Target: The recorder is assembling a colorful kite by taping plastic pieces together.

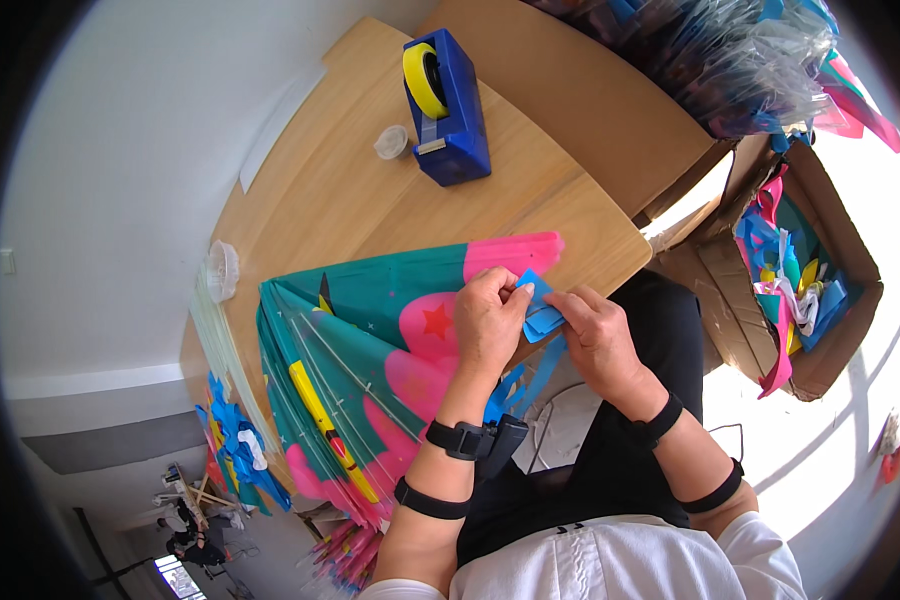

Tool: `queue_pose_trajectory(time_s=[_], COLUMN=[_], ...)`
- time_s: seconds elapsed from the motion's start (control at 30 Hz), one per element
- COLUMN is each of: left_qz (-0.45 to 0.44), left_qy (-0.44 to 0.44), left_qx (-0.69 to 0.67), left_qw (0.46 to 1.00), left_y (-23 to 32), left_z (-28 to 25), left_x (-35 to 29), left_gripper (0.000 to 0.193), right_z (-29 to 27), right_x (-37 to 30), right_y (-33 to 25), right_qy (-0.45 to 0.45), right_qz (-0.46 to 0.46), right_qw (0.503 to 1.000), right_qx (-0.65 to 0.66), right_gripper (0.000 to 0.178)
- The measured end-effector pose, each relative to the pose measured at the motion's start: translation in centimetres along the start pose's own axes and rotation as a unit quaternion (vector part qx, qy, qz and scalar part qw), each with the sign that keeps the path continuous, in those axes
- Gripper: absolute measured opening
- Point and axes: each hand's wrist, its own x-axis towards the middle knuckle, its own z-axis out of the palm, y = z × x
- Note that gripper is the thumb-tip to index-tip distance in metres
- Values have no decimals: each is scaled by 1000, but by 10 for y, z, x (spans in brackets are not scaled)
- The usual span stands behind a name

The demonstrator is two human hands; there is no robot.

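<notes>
Both hands meet at the table's near edge over a folded blue ribbon (542, 312). My left hand (487, 315) pinches its left side between thumb and fingers. My right hand (598, 335) grips its right side, fingertips closed on the folds. A loose blue tail (544, 375) hangs below the hands. Under and left of my left hand spreads a green and pink printed fabric sheet (370, 300), gathered in folds, with a red star on a pink patch. A yellow strip (332, 430) and thin pale lines run along it.
On the wooden table (340, 160) stand a blue tape dispenser (460, 130) with yellow-cored tape, a small clear cup (391, 142) and a clear tub (223, 270). Blue strips (235, 440) hang at left. Right, a cardboard box (850, 330) holds colourful scraps; plastic-wrapped bundles (740, 80) lie behind.
</notes>
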Motion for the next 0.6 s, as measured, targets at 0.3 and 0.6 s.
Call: queue_pose_trajectory(time_s=[0.3,0.6], left_qz=[66,279], left_qy=[80,54], left_qx=[75,244], left_qw=[992,927], left_y=[-7,-6], left_z=[10,-4], left_x=[-2,-21], left_gripper=[13,40], right_z=[5,4], right_x=[6,10], right_y=[8,8], right_qy=[-32,-40], right_qz=[-48,-49], right_qw=[990,990], right_qx=[-127,-127], right_gripper=[29,25])
